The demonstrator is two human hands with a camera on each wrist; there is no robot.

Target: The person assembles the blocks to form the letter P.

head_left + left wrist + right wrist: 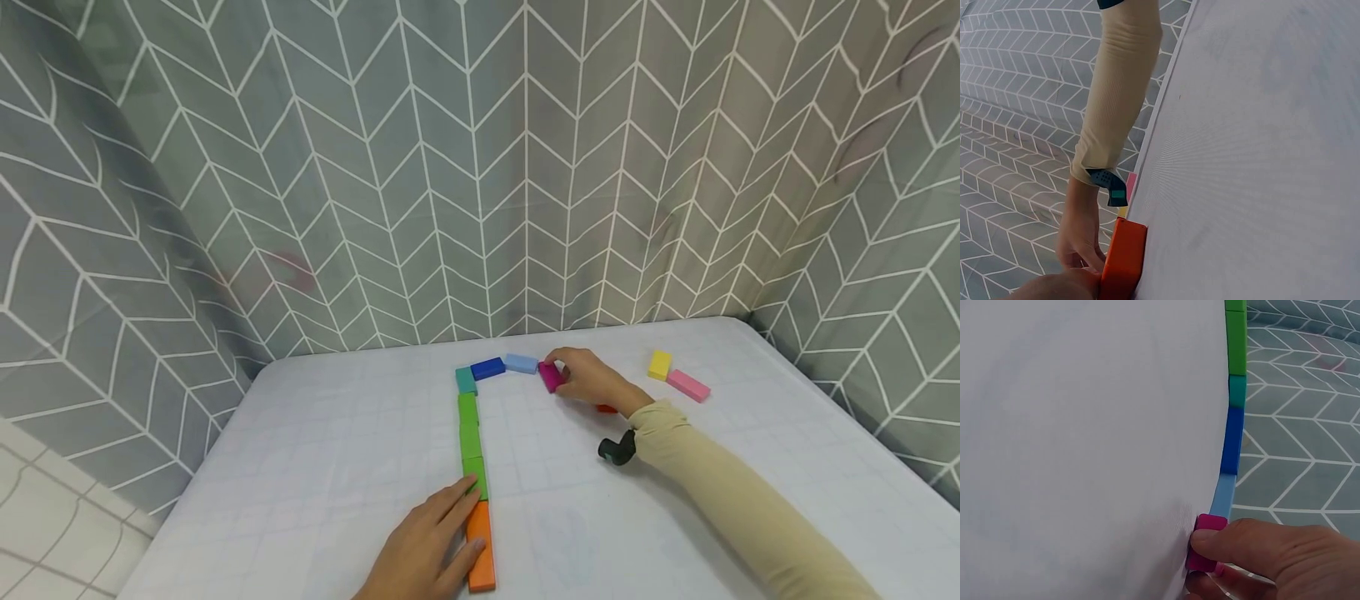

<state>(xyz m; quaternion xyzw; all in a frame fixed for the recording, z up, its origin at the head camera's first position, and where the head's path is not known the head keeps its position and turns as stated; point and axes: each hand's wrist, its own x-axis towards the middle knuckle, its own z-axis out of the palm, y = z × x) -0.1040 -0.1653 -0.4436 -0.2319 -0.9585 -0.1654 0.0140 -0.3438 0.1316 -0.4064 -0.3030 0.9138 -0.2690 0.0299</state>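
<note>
The right sleeve (720,475) is long, close-fitting and pale beige, finely ribbed, its fabric creased and bunched around the cuff (658,417). Dark navy cloth (1109,3) meets its upper end. Beside the cuff sits a small, rounded black device (617,450); the left wrist view shows a green patch (1118,194) on it. The left grip (429,540) and right grip (596,377) are bare.

The orange block (1124,256) is smooth with a soft sheen; whether plastic or painted wood, I cannot tell. The magenta block (1212,522) looks equally smooth, edges slightly glossy. Matt white cloth, finely woven, covers the counter (345,442). The curtain (450,167) is thin, softly folded cloth; the sleeve (708,462), matt knit, finely ribbed.
</note>
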